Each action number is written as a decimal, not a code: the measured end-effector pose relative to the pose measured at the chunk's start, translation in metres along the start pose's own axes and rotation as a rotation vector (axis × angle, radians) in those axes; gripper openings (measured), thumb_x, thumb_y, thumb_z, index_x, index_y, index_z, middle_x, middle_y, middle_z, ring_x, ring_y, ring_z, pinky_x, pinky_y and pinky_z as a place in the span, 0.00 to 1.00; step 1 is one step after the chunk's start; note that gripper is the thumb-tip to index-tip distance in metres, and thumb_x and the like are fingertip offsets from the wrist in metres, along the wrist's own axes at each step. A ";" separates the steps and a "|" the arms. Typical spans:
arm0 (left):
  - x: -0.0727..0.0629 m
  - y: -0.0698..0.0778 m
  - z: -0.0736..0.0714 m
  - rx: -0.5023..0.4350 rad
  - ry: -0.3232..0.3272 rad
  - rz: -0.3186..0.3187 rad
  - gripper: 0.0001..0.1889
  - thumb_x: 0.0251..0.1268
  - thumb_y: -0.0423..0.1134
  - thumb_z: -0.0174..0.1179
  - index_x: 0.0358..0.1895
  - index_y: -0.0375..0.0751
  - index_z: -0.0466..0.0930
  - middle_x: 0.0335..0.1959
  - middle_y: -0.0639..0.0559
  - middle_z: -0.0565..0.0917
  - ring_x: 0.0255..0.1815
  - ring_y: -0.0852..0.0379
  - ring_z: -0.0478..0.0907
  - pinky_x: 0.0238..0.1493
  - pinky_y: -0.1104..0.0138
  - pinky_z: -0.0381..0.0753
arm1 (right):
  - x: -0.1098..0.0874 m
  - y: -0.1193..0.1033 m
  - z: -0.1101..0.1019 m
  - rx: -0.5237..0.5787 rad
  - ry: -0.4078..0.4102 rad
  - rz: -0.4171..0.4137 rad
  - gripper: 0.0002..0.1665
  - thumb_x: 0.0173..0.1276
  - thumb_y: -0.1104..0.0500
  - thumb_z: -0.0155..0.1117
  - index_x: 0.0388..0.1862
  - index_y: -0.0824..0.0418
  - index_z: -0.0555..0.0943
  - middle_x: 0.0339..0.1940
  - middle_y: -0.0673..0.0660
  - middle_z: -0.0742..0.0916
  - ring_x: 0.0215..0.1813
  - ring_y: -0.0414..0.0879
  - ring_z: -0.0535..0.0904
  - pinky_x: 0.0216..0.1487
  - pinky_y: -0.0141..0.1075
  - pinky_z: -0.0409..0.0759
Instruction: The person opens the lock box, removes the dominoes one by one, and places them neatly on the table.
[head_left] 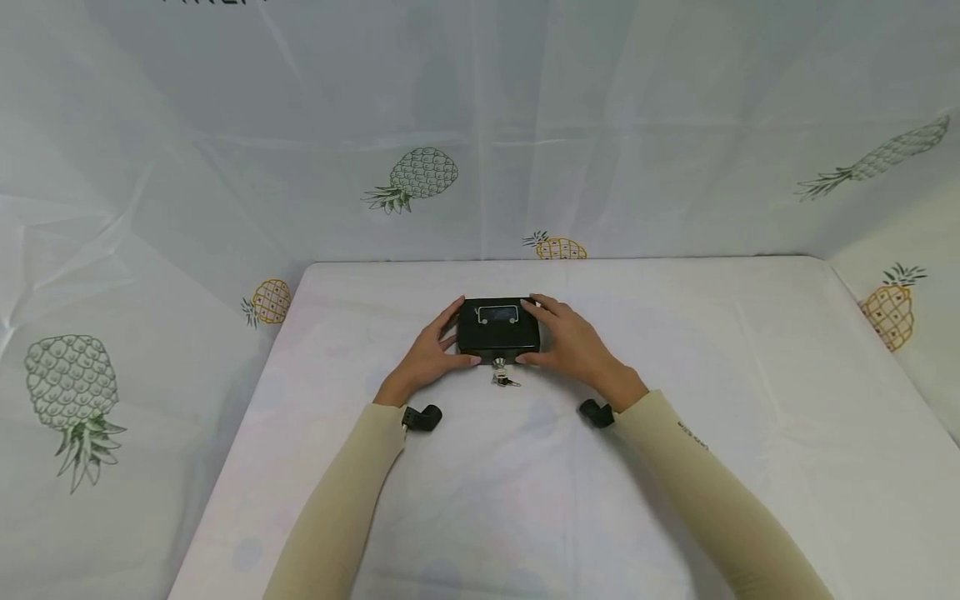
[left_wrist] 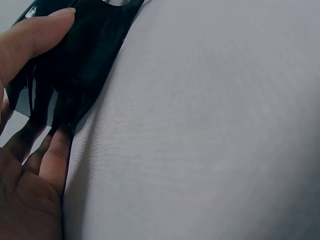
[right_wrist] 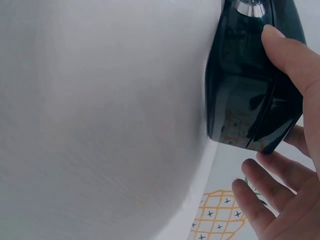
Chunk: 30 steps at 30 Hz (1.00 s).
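A black metal cash box (head_left: 498, 335) lies on the white cloth, with a handle on its lid. From the lock in its front hangs a small bunch of keys (head_left: 502, 378). My left hand (head_left: 432, 357) holds the box's left end, thumb on the front and fingers at the side and back. At the other end my right hand (head_left: 576, 340) grips it, its thumb near the lock and its index finger on the lid's far corner. In the right wrist view the silver lock (right_wrist: 251, 7) shows beside the thumb, and some lower fingers stand off the box (right_wrist: 240, 90).
White cloth covers the table (head_left: 675, 333). Behind and at the sides hang pale sheets printed with pineapples (head_left: 423, 172). A small black camera (head_left: 423, 418) sits at the left wrist and another camera (head_left: 596, 413) at the right.
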<state>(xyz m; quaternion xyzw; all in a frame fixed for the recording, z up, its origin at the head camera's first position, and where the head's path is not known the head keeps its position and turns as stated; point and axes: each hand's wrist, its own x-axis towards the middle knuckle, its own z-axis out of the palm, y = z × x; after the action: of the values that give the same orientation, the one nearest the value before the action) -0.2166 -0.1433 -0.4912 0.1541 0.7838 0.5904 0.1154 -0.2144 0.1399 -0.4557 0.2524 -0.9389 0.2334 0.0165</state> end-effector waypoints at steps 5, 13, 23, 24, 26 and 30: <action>0.001 0.001 -0.003 -0.002 -0.011 0.001 0.57 0.58 0.26 0.77 0.88 0.47 0.50 0.87 0.48 0.55 0.87 0.47 0.53 0.81 0.58 0.67 | 0.003 0.000 -0.004 -0.019 -0.005 -0.002 0.57 0.58 0.43 0.86 0.81 0.62 0.70 0.80 0.65 0.72 0.79 0.64 0.69 0.76 0.59 0.73; 0.004 0.006 -0.009 0.014 -0.021 -0.041 0.55 0.62 0.32 0.77 0.88 0.50 0.51 0.87 0.48 0.55 0.87 0.47 0.53 0.81 0.55 0.67 | 0.006 0.001 -0.010 -0.029 -0.023 -0.013 0.56 0.61 0.41 0.83 0.81 0.62 0.70 0.80 0.67 0.72 0.78 0.66 0.69 0.75 0.62 0.74; 0.004 0.012 -0.011 0.050 -0.030 -0.053 0.53 0.65 0.34 0.75 0.87 0.49 0.51 0.86 0.46 0.57 0.86 0.44 0.55 0.80 0.52 0.69 | 0.007 0.002 -0.012 0.023 -0.047 0.009 0.53 0.65 0.41 0.79 0.82 0.61 0.69 0.80 0.66 0.72 0.78 0.66 0.69 0.74 0.63 0.74; 0.004 0.013 -0.011 0.053 -0.030 -0.052 0.52 0.65 0.34 0.75 0.87 0.49 0.51 0.86 0.46 0.57 0.86 0.44 0.54 0.80 0.51 0.69 | 0.007 0.002 -0.012 0.023 -0.049 0.012 0.53 0.65 0.40 0.79 0.82 0.61 0.69 0.80 0.66 0.72 0.78 0.67 0.69 0.74 0.63 0.74; 0.004 0.013 -0.011 0.053 -0.033 -0.049 0.52 0.66 0.34 0.74 0.88 0.48 0.51 0.86 0.45 0.56 0.86 0.43 0.54 0.80 0.51 0.69 | 0.007 0.002 -0.012 0.021 -0.052 0.017 0.52 0.66 0.40 0.78 0.82 0.61 0.69 0.80 0.66 0.71 0.78 0.67 0.69 0.74 0.63 0.74; 0.005 0.014 -0.012 0.054 -0.034 -0.052 0.50 0.68 0.35 0.73 0.88 0.48 0.51 0.87 0.46 0.55 0.86 0.43 0.55 0.80 0.51 0.70 | 0.008 0.002 -0.013 0.022 -0.055 0.028 0.52 0.67 0.39 0.77 0.82 0.60 0.70 0.80 0.66 0.72 0.79 0.66 0.69 0.74 0.63 0.74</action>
<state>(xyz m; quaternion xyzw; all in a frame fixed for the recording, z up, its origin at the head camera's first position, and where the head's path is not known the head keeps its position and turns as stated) -0.2236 -0.1485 -0.4747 0.1468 0.8012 0.5630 0.1397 -0.2231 0.1434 -0.4440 0.2458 -0.9398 0.2368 -0.0155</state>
